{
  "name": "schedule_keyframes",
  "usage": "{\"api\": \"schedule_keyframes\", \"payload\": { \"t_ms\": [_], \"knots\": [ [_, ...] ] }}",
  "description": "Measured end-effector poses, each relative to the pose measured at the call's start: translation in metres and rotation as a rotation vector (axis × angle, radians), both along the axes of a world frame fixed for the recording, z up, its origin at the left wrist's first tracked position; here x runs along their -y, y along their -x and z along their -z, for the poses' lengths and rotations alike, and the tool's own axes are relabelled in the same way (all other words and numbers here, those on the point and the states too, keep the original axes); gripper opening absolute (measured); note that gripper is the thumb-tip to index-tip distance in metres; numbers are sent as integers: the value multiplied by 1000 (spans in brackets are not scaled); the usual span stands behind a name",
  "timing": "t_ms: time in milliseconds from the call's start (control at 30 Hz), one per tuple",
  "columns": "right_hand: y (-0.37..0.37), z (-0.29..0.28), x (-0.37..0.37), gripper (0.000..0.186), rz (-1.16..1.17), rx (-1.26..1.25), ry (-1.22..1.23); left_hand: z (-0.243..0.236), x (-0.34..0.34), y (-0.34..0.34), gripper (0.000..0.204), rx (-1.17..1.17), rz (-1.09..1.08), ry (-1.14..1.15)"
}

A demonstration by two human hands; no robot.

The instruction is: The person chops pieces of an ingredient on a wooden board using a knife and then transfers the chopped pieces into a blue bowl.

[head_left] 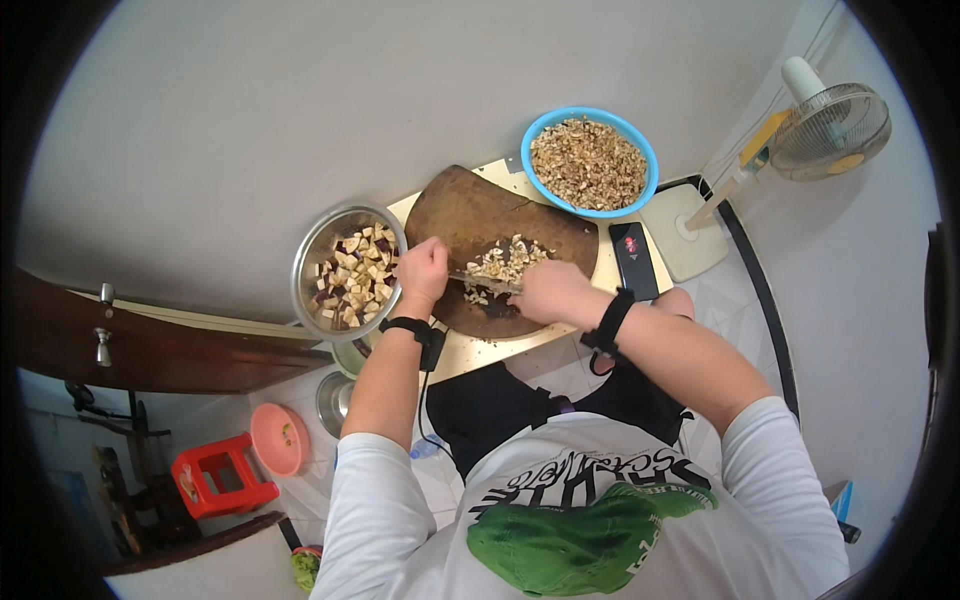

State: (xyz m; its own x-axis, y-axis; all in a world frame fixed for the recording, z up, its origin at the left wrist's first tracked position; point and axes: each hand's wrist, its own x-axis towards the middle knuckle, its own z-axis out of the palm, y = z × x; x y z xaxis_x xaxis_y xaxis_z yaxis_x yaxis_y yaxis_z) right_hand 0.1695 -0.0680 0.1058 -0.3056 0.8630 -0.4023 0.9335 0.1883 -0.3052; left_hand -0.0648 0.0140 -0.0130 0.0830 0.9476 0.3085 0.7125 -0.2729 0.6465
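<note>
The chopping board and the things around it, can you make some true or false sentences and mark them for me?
1. The knife runs between the left hand and the right hand. True.
2. The blue bowl is empty. False: the blue bowl is full of chopped bits.
3. Chopped bits lie on the board. True.
4. The fan is at the left. False: the fan is at the right.

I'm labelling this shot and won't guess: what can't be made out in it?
Knife, head view: ends hidden by the left hand and right hand.
Small metal vessel, head view: right side hidden by the left forearm.
Scraps in pink basin, head view: too small to identify.
</note>
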Motion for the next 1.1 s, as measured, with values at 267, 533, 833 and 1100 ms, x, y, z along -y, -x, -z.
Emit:
{"api": "schedule_keyframes", "payload": {
  "t_ms": [267, 533, 833, 1100],
  "knots": [
    [-78, 40, -17, 52, -40, 99, 44, -16, 17, -77, 31, -190, -173, 33],
    [-105, 75, -11, 49, 50, -21, -28, -56, 17, -103, 29, -459, -72, -3],
    [-100, 68, -7, 42, -48, 9, -69, -40, 50, -89, 25, -478, -94, -15],
    [-69, 22, -11, 22, -150, 100, -64, -3, 54, -54, 24, -213, -208, -77]
  ]
}}
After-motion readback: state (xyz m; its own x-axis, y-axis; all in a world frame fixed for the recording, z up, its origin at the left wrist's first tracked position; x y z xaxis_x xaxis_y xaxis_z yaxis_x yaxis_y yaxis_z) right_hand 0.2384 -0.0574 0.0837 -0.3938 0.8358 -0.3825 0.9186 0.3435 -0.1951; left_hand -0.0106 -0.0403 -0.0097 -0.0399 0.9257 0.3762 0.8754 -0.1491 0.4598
